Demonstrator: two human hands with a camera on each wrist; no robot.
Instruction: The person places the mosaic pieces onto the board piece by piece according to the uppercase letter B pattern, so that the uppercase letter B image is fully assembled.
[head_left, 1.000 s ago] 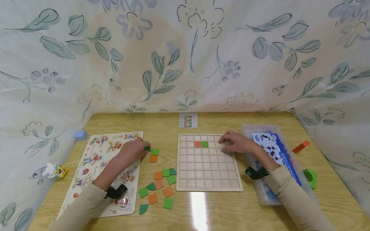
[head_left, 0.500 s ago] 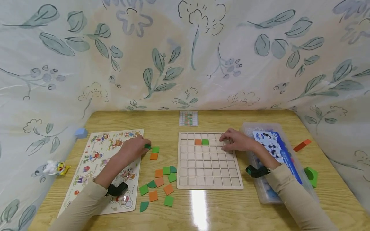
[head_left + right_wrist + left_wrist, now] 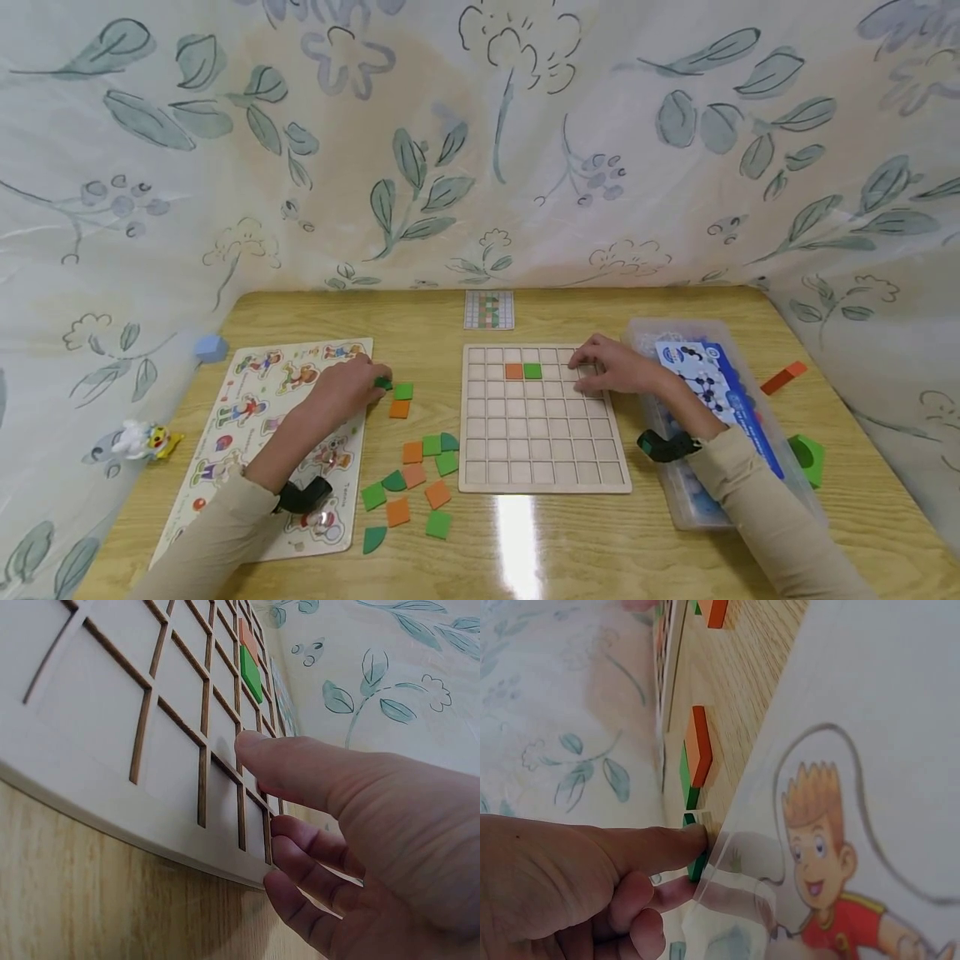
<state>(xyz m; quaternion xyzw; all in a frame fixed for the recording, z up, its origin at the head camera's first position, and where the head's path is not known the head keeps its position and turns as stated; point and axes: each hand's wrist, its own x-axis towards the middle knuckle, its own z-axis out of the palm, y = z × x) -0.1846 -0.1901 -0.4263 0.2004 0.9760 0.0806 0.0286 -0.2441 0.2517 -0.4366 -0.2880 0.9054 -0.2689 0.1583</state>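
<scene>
I see the left hand lying across the right edge of the character puzzle board, its fingers curled and pinching a dark green tile against the tabletop, just beside that board's edge. Close to the right of the pinched piece sit a lighter green square tile and an orange square tile, touching or nearly touching each other. Nearer to me a loose scatter of green and orange tiles lies between the puzzle board and the wooden grid board. The right hand rests on the grid board's upper right cells with its fingers relaxed and nearly straight, holding nothing; the fingertips touch the wood. In the grid's second row one orange tile and one green tile sit side by side, well left of that hand. A small pattern card lies beyond the grid, and a clear plastic box stands just beside the right forearm.
</scene>
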